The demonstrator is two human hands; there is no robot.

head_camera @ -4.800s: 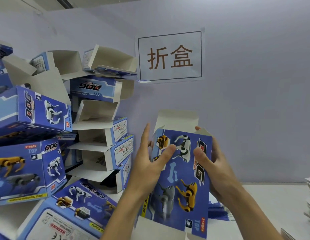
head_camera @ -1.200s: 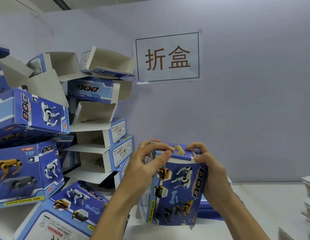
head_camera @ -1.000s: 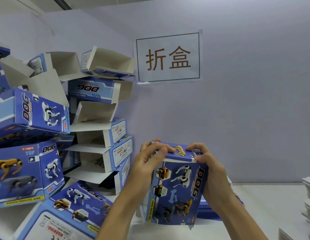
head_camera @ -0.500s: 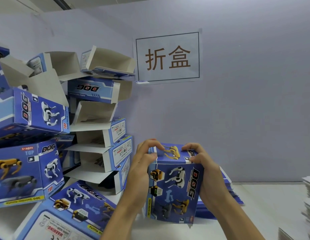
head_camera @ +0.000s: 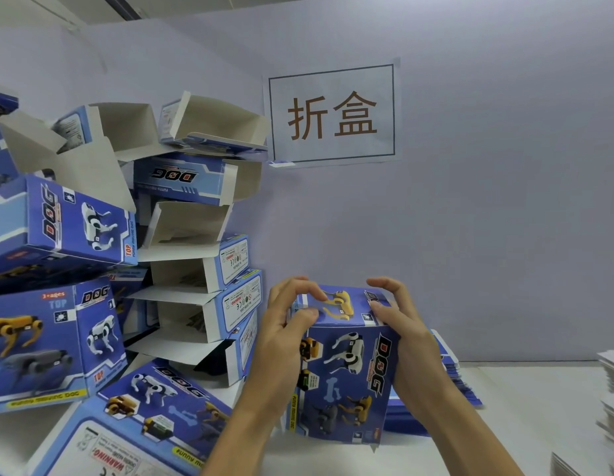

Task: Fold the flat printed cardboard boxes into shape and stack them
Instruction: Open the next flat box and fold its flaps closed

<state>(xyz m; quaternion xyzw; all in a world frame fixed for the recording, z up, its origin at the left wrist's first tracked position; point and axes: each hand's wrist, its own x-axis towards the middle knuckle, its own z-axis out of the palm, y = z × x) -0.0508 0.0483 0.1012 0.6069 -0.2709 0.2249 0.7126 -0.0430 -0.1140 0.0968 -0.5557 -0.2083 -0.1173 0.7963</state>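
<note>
Between both hands' curled fingers [head_camera: 300, 286] stands the upright box [head_camera: 346, 372].

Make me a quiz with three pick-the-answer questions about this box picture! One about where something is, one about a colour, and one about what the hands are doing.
1. Where is the pile of folded boxes?
A. left of the hands
B. right of the hands
C. on the floor

2. What colour are the big characters on the wall sign?
A. green
B. brown
C. white

3. What are the left hand and the right hand doing?
A. resting flat on the table
B. pointing at the sign
C. both gripping the upright box at its top

Answers:
1 A, the pile rises at the left side of the picture.
2 B, the strokes are brown on pale paper.
3 C, fingers curl over the top flap from each side.
</note>
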